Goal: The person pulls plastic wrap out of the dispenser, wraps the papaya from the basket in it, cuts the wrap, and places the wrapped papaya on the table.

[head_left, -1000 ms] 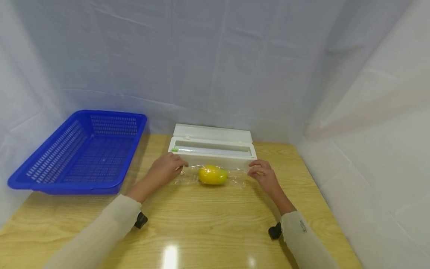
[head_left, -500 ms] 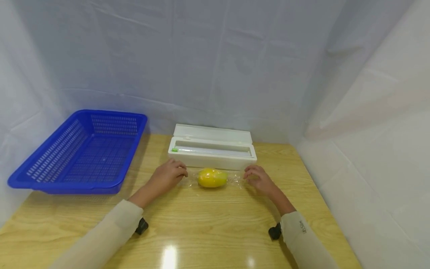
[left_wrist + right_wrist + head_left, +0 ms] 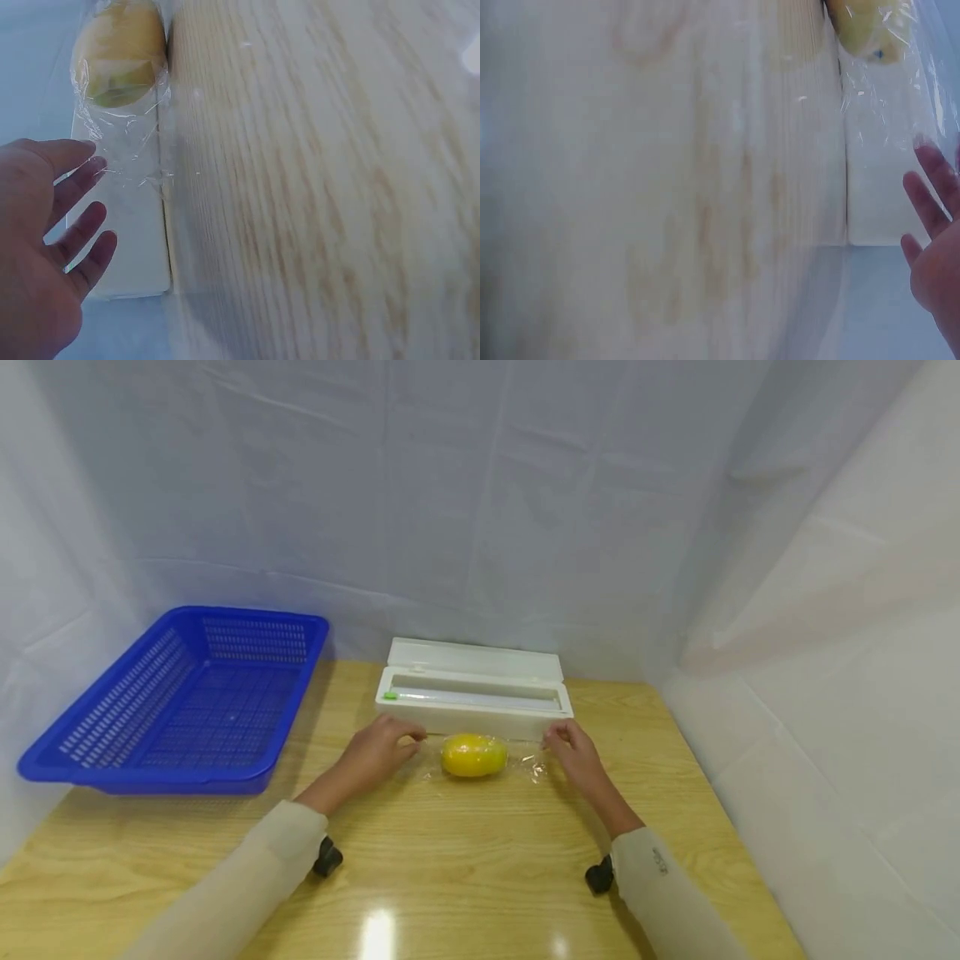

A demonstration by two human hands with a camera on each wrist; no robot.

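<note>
While the yellow fruit (image 3: 474,755) lies wrapped in clear film (image 3: 525,763) on the wooden table (image 3: 465,868), just in front of the white film dispenser box (image 3: 474,697), a hand sits at each end of it. On its left, the left hand (image 3: 377,750) has its fingers (image 3: 84,180) spread straight and loose, the tips brushing the crinkled loose end of the film (none curl round it); the right hand (image 3: 572,749) reaches the other loose end with fingers (image 3: 928,196) extended too. Off to the left, well apart, stands a blue basket (image 3: 112,760).
</note>
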